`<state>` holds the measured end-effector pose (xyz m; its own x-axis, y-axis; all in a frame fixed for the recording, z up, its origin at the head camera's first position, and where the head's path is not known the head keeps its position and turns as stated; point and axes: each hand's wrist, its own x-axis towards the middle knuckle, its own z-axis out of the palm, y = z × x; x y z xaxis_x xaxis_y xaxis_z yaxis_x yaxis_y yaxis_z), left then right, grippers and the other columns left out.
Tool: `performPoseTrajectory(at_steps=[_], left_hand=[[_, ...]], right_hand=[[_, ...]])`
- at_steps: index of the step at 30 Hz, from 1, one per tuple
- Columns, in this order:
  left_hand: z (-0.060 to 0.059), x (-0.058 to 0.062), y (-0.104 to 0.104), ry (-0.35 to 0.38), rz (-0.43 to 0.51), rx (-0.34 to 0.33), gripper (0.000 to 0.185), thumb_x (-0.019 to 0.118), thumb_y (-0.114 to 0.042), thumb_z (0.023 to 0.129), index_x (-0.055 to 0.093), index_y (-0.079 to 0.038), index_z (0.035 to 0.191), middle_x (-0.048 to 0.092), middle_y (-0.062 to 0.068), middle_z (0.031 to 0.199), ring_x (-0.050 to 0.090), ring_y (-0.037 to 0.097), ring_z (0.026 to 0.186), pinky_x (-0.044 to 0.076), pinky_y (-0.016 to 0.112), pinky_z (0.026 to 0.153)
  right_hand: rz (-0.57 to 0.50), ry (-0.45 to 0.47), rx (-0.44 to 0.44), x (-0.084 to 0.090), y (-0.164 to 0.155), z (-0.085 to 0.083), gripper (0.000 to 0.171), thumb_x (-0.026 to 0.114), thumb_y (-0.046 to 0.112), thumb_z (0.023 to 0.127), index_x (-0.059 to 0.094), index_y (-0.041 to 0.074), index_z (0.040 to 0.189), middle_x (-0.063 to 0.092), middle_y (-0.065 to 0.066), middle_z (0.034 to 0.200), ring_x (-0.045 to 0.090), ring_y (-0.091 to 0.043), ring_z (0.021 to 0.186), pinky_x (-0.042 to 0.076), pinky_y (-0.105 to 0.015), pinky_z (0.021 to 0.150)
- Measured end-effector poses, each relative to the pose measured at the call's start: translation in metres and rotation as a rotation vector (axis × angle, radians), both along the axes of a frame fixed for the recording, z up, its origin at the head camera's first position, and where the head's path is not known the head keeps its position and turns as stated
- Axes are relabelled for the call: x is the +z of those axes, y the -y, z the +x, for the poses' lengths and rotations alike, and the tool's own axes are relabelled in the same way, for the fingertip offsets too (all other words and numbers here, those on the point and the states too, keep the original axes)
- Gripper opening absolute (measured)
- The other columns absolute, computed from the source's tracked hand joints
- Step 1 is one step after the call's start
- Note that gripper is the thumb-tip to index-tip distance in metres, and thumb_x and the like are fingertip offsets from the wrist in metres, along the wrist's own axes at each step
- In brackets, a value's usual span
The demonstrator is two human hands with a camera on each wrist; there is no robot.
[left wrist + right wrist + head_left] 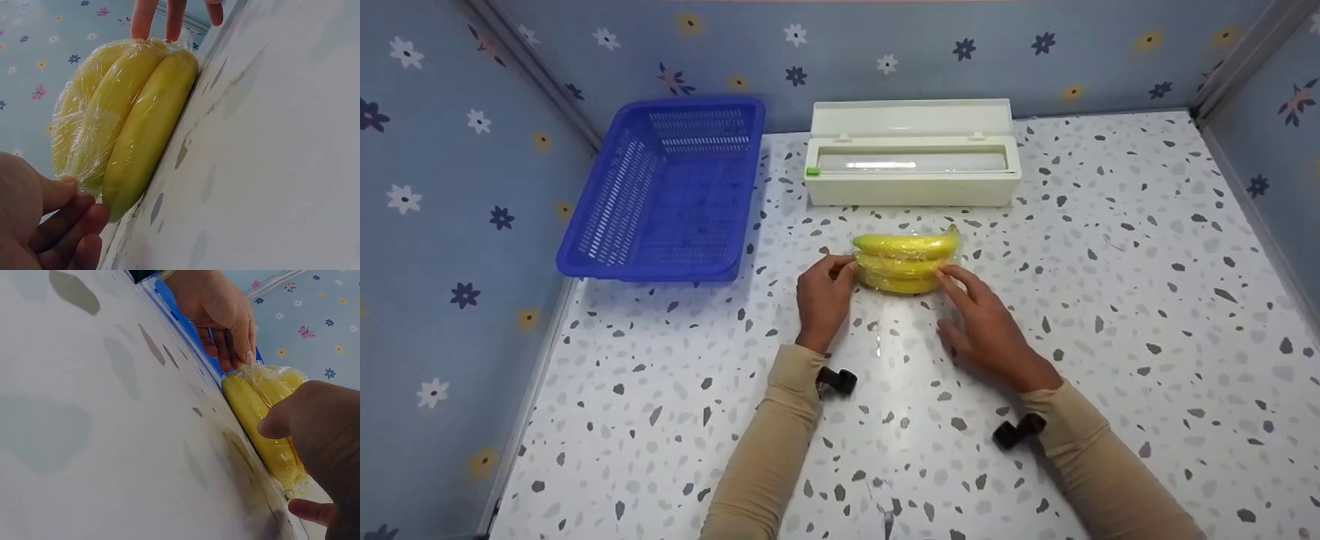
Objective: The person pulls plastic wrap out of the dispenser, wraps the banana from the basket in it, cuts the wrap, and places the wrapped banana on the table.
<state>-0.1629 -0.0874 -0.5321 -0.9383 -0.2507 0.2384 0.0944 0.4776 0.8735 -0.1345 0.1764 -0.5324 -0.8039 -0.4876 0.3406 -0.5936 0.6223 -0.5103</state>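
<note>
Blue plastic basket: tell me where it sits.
In the head view, the blue plastic basket sits at the table's far left, beside the white film dispenser box.

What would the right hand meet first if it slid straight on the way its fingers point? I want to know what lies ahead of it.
The right hand already touches the film-wrapped bananas at its fingertips. Beyond them, probably the white cling film dispenser, though depth is hard to judge.
</note>
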Motion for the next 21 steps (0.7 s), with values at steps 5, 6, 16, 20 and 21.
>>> performPoseTrajectory(at_steps=[5, 6, 16, 20, 21], left_hand=[[-0.0035, -0.0009, -0.0008, 0.041, 0.115, 0.019, 0.010, 0.075, -0.014, 0.092, 0.077, -0.007, 0.098, 0.072, 0.001, 0.088, 0.065, 0.013, 0.079, 0.052, 0.029, 0.072], [-0.0040, -0.0016, -0.0004, 0.052, 0.148, 0.021, 0.009, 0.075, -0.014, 0.092, 0.076, -0.008, 0.097, 0.071, 0.001, 0.087, 0.065, 0.014, 0.079, 0.052, 0.029, 0.072], [-0.0025, -0.0015, 0.0011, 0.100, 0.236, 0.010, 0.011, 0.072, -0.016, 0.091, 0.072, -0.012, 0.101, 0.069, 0.002, 0.093, 0.064, 0.015, 0.083, 0.052, 0.032, 0.076], [-0.0026, -0.0006, -0.0014, 0.111, 0.237, 0.007, 0.017, 0.070, -0.018, 0.091, 0.069, -0.012, 0.107, 0.069, 0.002, 0.097, 0.065, 0.016, 0.087, 0.053, 0.032, 0.078], [-0.0024, -0.0006, -0.0020, 0.115, 0.241, 0.006, 0.018, 0.069, -0.019, 0.091, 0.068, -0.012, 0.108, 0.069, 0.002, 0.098, 0.065, 0.016, 0.088, 0.053, 0.033, 0.078]], right_hand=[[-0.006, 0.008, 0.008, 0.0004, 0.0005, -0.0021, 0.077, 0.073, 0.010, 0.088, 0.036, 0.011, 0.155, 0.031, -0.006, 0.159, 0.039, -0.033, 0.139, 0.034, -0.049, 0.112], [-0.010, 0.009, 0.012, 0.0000, 0.0008, -0.0025, 0.076, 0.073, 0.010, 0.088, 0.037, 0.010, 0.155, 0.031, -0.007, 0.159, 0.040, -0.033, 0.139, 0.036, -0.049, 0.111], [-0.095, -0.057, 0.016, -0.0008, 0.0020, -0.0038, 0.062, 0.072, 0.002, 0.089, 0.050, 0.005, 0.147, 0.045, -0.017, 0.146, 0.047, -0.033, 0.130, 0.046, -0.045, 0.100], [-0.142, -0.091, -0.026, 0.0004, -0.0001, -0.0036, 0.054, 0.071, -0.001, 0.087, 0.057, 0.002, 0.140, 0.051, -0.017, 0.141, 0.047, -0.031, 0.128, 0.045, -0.043, 0.099], [-0.148, -0.090, -0.034, 0.0006, -0.0007, -0.0031, 0.053, 0.071, -0.001, 0.088, 0.058, 0.002, 0.138, 0.051, -0.016, 0.141, 0.046, -0.030, 0.130, 0.045, -0.043, 0.100]])
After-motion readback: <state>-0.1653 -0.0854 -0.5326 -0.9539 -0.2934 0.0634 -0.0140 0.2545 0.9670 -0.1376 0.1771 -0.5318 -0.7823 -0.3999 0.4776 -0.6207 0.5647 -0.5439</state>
